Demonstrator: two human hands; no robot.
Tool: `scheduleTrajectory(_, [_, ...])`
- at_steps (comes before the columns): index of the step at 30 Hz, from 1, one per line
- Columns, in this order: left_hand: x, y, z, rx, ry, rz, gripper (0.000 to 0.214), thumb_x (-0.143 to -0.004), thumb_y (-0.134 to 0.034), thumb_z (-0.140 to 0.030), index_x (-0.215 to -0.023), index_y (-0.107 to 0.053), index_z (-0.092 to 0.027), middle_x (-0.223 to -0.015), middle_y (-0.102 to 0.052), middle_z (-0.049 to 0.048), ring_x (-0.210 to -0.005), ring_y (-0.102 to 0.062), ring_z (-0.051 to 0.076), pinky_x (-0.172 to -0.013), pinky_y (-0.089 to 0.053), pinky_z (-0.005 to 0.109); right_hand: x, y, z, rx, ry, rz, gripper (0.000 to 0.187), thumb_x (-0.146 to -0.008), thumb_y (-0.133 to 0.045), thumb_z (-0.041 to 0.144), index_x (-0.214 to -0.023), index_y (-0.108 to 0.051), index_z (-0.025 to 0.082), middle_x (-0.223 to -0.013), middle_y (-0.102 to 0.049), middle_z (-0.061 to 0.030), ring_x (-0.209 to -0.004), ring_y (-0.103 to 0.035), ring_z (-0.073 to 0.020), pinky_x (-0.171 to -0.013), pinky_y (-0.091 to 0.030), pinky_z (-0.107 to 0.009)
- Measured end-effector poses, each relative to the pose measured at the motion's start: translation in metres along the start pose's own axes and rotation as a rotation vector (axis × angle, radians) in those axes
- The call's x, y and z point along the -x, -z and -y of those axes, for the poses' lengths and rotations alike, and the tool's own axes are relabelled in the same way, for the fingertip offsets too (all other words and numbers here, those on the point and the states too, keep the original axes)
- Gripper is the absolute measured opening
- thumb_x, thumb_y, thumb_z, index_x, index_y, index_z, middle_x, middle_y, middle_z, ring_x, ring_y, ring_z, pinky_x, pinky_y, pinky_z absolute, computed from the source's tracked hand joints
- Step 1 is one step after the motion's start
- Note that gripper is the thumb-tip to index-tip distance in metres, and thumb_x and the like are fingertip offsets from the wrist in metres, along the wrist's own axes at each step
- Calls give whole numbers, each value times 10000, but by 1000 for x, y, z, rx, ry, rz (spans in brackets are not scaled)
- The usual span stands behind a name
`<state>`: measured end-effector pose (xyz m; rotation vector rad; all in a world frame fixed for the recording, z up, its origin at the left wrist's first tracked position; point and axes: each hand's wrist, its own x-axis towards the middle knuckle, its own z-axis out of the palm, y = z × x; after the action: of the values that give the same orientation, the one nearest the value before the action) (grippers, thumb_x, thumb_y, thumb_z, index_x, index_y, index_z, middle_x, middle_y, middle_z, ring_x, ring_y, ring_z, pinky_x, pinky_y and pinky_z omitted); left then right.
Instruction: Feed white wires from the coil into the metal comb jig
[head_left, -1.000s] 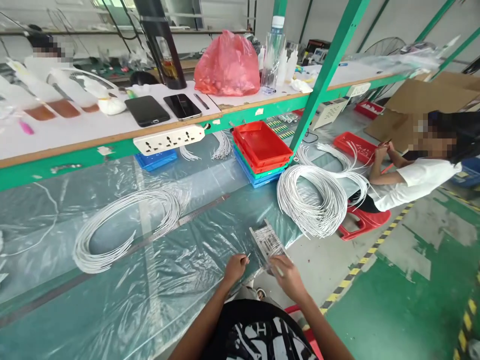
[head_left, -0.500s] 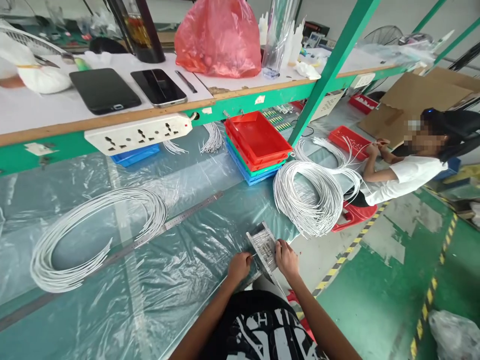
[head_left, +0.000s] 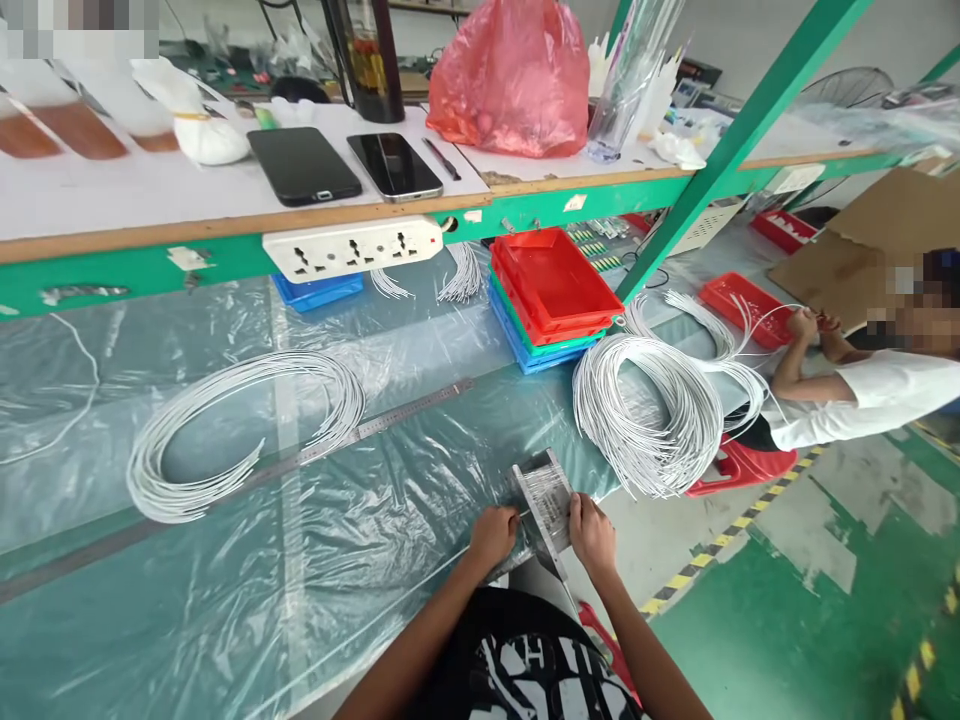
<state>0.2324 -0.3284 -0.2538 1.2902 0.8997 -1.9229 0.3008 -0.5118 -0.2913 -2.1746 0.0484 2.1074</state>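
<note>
At the table's front edge stands a small metal frame (head_left: pixel 553 505) with upright side plates and rows of thin, bright wire-like pieces between them. My left hand (head_left: pixel 493 536) is closed in a pinch at its left plate, on something thin that I cannot make out. From the other side, my right hand (head_left: pixel 592 532) grips the frame's right edge, fingers curled. A large coil of white wires (head_left: pixel 651 415) lies beyond my right hand. Farther left, a looser loop of white wires (head_left: pixel 161 470) rests across a long steel ruler (head_left: pixel 412 405).
Stacked red, green and blue trays (head_left: pixel 551 285) stand behind the frame. A shelf (head_left: pixel 315 215) with a power strip (head_left: pixel 352 252) spans the back; a green post (head_left: pixel 750 130) rises at right. A co-worker (head_left: pixel 847 400) handles wires near a red tray (head_left: pixel 742 308).
My view has turned left, so everything sits farther right in the picture. Both hands stay at the metal frame with little visible movement. A white cable now shows at the left edge.
</note>
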Motion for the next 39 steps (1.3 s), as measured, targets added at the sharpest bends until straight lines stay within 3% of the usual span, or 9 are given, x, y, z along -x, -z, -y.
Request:
scheduleTrajectory(25, [3,-5,-1,-24,-26,-63,320,-976,-410,-196,-923,-723,-166,-934,-743,114,-946,-694,252,-764,-423,295,0,3,0,-44,35,17,510,-1049,-201,419,-1030,-645,169,-941,-700,-146,-767,-657,-229,-607,-355,-288])
scheduleTrajectory(39, [9,2,-6,-22,-9,-53,339,-951,-397,-175,-987,-732,-143,-985,-735,172,-1001,-681,321,-761,-417,357,1,6,4,-43,15,38,450,-1051,-225,389,-988,-624,190,-969,-705,-136,-780,-658,-235,-592,-330,-288])
